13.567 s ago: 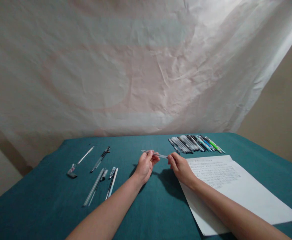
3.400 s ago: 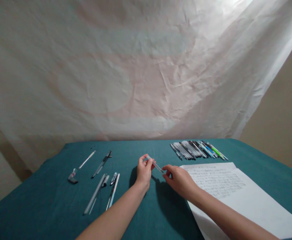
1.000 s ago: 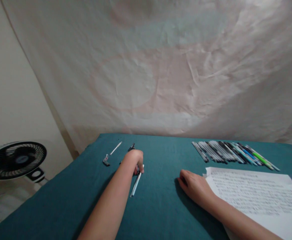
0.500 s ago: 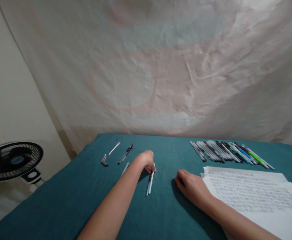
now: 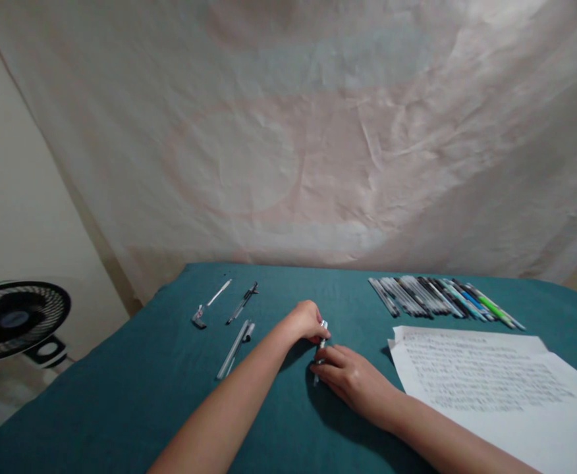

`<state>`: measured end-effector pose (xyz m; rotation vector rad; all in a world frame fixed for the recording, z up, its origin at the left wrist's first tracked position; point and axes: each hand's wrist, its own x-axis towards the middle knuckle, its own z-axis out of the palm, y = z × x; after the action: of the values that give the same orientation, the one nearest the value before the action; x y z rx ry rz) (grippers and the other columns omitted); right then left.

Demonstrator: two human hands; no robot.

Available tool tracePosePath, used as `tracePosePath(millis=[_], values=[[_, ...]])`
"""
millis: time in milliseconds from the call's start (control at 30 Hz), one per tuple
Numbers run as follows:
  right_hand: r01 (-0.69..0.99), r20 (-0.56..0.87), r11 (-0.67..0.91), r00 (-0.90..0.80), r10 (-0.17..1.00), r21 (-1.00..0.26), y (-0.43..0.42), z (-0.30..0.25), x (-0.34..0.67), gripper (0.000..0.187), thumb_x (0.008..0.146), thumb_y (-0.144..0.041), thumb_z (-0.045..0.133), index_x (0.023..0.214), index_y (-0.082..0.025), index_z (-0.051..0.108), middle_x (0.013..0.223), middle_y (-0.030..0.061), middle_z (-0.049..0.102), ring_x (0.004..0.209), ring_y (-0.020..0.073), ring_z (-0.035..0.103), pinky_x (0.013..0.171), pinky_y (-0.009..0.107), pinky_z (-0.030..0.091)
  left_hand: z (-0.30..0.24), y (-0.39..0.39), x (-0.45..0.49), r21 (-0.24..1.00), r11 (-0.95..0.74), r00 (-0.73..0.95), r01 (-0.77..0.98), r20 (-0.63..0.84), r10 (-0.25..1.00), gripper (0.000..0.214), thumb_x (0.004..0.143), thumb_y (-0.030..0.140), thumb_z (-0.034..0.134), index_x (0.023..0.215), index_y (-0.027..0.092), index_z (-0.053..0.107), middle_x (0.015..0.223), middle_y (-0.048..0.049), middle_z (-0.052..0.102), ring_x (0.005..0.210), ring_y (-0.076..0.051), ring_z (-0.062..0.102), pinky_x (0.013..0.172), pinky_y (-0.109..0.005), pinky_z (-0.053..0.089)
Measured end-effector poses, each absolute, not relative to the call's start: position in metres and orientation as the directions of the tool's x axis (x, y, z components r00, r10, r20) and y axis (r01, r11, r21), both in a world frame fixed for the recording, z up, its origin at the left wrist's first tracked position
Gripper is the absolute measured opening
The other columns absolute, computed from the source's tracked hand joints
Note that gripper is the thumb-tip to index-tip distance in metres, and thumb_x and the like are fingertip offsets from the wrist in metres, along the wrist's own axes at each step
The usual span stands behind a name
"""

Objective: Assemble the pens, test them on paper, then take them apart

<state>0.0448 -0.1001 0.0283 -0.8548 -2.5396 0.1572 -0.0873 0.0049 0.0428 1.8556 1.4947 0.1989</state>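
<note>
Both hands meet over the middle of the teal tablecloth [image 5: 269,428]. My left hand [image 5: 306,320] is closed on the upper end of a pale pen [image 5: 322,327]. My right hand [image 5: 350,378] pinches the same pen lower down, so most of its barrel is hidden. To the left lie a clear pen barrel with a cap [image 5: 234,338], a dark thin refill [image 5: 242,302] and a white refill beside a small clip part [image 5: 210,303].
A row of several pens [image 5: 441,297] lies at the back right. Sheets of handwritten paper [image 5: 486,382] cover the right side. A black fan [image 5: 14,320] stands off the table at the left. A creased white sheet hangs behind.
My left hand picked a pen from the group at the left and carried it right to the centre. My right hand came over and took hold of it too.
</note>
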Motion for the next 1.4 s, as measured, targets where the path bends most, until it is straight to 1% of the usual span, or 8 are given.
tracePosePath(millis=[233,433,500,667,900,1100,1200,1400], values=[[0.537,0.334,0.822,-0.751,0.569,-0.192,-0.099,0.032,0.047,0.023,0.086,-0.02,0.038,0.1,-0.021,0.055,0.093,0.0036,0.056,0.086,0.015,0.048,0.077,0.028,0.038,0.039,0.003,-0.084,0.655,-0.101,0.371,0.749,-0.288,0.883,0.011,0.049,0.021,0.065,0.053,0.012,0.06,0.045,-0.0002,0.056,0.043,-0.012,0.052,0.041,-0.019,0.038],[0.532,0.354,0.835,-0.761,0.543,-0.139,-0.102,0.032,0.047,0.024,0.087,-0.02,0.036,0.103,-0.02,0.053,0.095,0.0044,0.055,0.087,0.015,0.047,0.076,0.028,0.038,0.041,0.002,-0.082,0.67,-0.051,0.357,0.741,-0.329,0.874,0.007,0.049,0.016,0.061,0.054,0.011,0.06,0.042,0.0021,0.051,0.039,-0.009,0.048,0.04,-0.018,0.037],[0.54,0.365,0.832,-0.754,0.546,-0.129,-0.102,0.03,0.047,0.022,0.087,-0.02,0.035,0.1,-0.019,0.053,0.093,0.005,0.054,0.084,0.0142,0.047,0.074,0.027,0.037,0.042,0.002,-0.082,0.676,-0.034,0.352,0.736,-0.34,0.872,0.007,0.05,0.015,0.061,0.055,0.011,0.06,0.041,0.0028,0.05,0.039,-0.008,0.047,0.04,-0.018,0.037],[0.578,0.344,0.81,-0.745,0.571,-0.093,-0.101,0.027,0.046,0.02,0.086,-0.019,0.035,0.079,-0.016,0.053,0.08,0.0039,0.052,0.074,0.0133,0.045,0.067,0.026,0.037,0.044,0.002,-0.083,0.681,-0.015,0.347,0.733,-0.354,0.869,0.01,0.05,0.014,0.061,0.059,0.01,0.061,0.042,0.003,0.05,0.039,-0.007,0.046,0.04,-0.017,0.038],[0.57,0.365,0.817,-0.746,0.557,-0.082,-0.1,0.028,0.047,0.017,0.085,-0.018,0.037,0.077,-0.017,0.052,0.08,0.0033,0.053,0.074,0.0136,0.045,0.068,0.026,0.036,0.042,0.0,-0.081,0.653,-0.021,0.319,0.757,-0.341,0.885,0.017,0.048,0.016,0.062,0.064,0.012,0.063,0.044,0.0031,0.052,0.041,-0.009,0.048,0.04,-0.018,0.038],[0.661,0.356,0.75,-0.695,0.624,-0.026,-0.092,0.023,0.056,0.012,0.084,-0.017,0.04,0.079,-0.017,0.052,0.084,0.0038,0.054,0.072,0.0145,0.046,0.066,0.027,0.036,0.044,-0.003,-0.078,0.637,-0.036,0.297,0.77,-0.308,0.904,0.014,0.044,0.012,0.061,0.057,0.013,0.062,0.043,0.0026,0.052,0.041,-0.009,0.048,0.04,-0.018,0.036],[0.714,0.343,0.7,-0.66,0.668,0.012,-0.085,0.021,0.065,0.009,0.081,-0.015,0.044,0.082,-0.017,0.052,0.081,0.0036,0.054,0.071,0.0154,0.046,0.065,0.027,0.036,0.046,-0.002,-0.08,0.673,-0.013,0.317,0.74,-0.331,0.889,0.008,0.045,0.011,0.059,0.053,0.011,0.06,0.04,0.003,0.05,0.038,-0.008,0.045,0.039,-0.017,0.035],[0.82,0.35,0.571,-0.542,0.764,0.024,-0.074,0.018,0.08,0.012,0.079,-0.011,0.044,0.073,-0.018,0.053,0.075,0.0039,0.052,0.07,0.0157,0.048,0.064,0.026,0.036,0.049,0.001,-0.086,0.776,0.064,0.373,0.627,-0.371,0.85,0.003,0.048,0.01,0.059,0.049,0.01,0.057,0.042,0.0024,0.05,0.039,-0.007,0.046,0.042,-0.018,0.039]])
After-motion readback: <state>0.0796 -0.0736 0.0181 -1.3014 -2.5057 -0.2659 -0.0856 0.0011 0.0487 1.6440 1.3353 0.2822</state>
